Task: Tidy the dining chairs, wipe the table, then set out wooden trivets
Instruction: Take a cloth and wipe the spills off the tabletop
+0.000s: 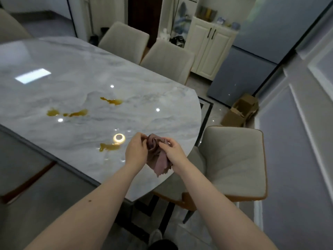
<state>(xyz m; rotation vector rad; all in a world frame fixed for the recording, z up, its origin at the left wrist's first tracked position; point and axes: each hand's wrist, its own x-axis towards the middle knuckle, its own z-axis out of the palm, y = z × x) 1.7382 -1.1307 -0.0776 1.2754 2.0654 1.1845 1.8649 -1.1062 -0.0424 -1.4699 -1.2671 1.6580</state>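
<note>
While the cloth (157,156) hangs bunched above the near right end of the table (72,73), both hands hold it. The left hand (136,150) pinches the cloth's upper left edge with curled fingers. The right hand (172,150) pinches the upper right part between thumb and fingertips. The lower corners of the cloth dangle free below the hands. Three yellow-brown spills lie on the marble top: one (108,146) just left of the left hand, one (68,112) farther left, one (111,101) toward the centre. A chair (234,159) stands at the table's right end, its seat partly under the top. Two chairs (167,58) stand along the far side. A cabinet (209,46) stands beyond them.
</note>
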